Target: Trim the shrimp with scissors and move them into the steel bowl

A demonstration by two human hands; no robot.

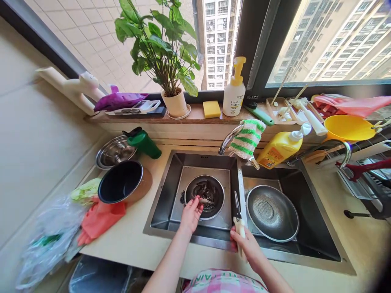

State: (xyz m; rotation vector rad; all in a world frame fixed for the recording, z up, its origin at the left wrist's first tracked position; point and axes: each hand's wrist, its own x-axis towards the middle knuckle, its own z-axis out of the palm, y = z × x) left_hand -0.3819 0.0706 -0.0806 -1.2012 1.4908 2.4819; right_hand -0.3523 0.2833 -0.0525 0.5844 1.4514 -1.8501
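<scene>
Over the left sink basin (160, 207), my left hand (192, 213) pinches a greyish shrimp (206, 201) between thumb and fingertips. Just below it, a round bowl (222, 188) holds several dark shrimp (205, 189), some hidden by my hand. My right hand (249, 244) grips a pair of white-handled kitchen scissors (240, 228) near the front of the divider between the basins. The scissor blades point up and away from me, apart from the shrimp. Whether the blades are parted is hard to make out.
A perforated metal strainer (271, 213) lies in the right basin. The faucet (227, 140) carries a green-striped cloth (247, 138), beside a yellow soap bottle (277, 150). Left on the counter are a dark-lined pot (143, 183), a green cup (145, 143) and red gloves (102, 221).
</scene>
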